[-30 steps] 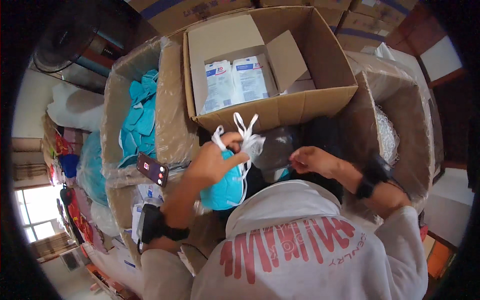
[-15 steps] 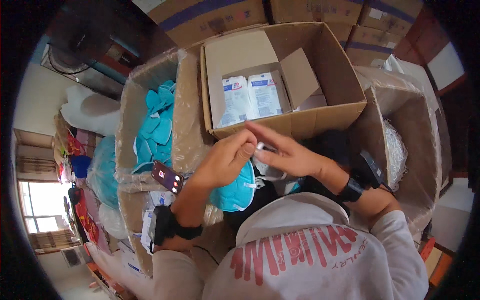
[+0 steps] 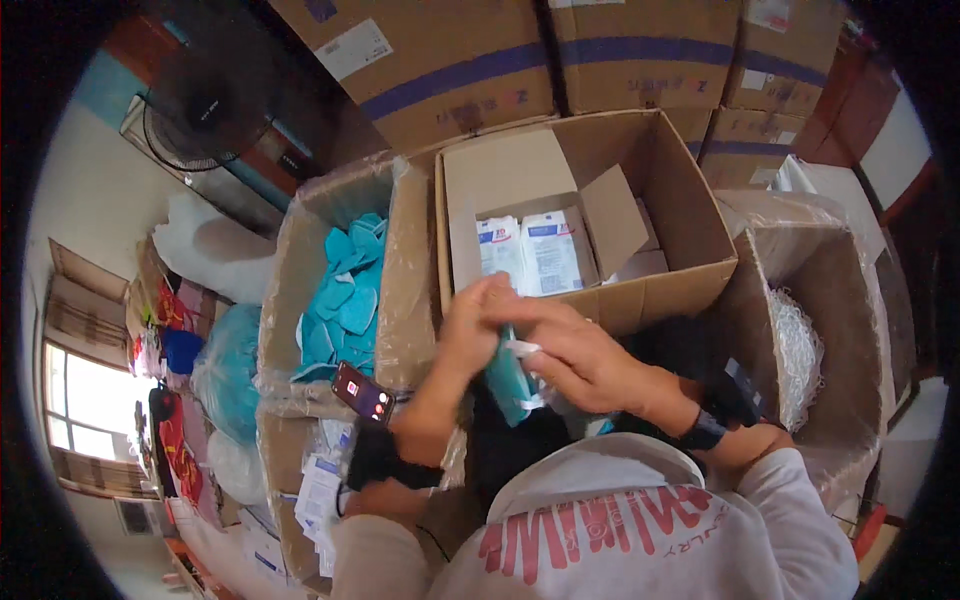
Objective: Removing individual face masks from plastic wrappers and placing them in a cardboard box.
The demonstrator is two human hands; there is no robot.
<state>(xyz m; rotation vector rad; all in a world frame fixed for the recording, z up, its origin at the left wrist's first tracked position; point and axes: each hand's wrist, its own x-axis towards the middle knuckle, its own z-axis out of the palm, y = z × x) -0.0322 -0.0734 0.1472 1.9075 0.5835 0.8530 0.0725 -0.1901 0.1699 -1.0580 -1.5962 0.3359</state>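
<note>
A teal cup-shaped face mask (image 3: 508, 385) hangs edge-on below my two hands, in front of the open carton. My left hand (image 3: 473, 328) is closed at its top edge, the fingers partly hidden behind my right hand. My right hand (image 3: 578, 352) is closed beside it, with a bit of white strap (image 3: 522, 348) showing at its fingertips. The fingers of both hands meet at the top of the mask. Beyond them, white packets (image 3: 550, 255) with blue and red print stand in an inner box inside the carton (image 3: 650, 295).
On the left, a plastic-lined box holds loose teal masks (image 3: 345, 300). A lit phone (image 3: 362, 391) rests on its near edge, above a box of printed packets (image 3: 318, 495). White elastic loops (image 3: 795, 345) fill part of the right box. Stacked cartons (image 3: 650, 60) stand behind.
The view has shifted, so the boxes appear lower. The mask has turned from showing its broad face to edge-on, and my hands have come closer together around its top.
</note>
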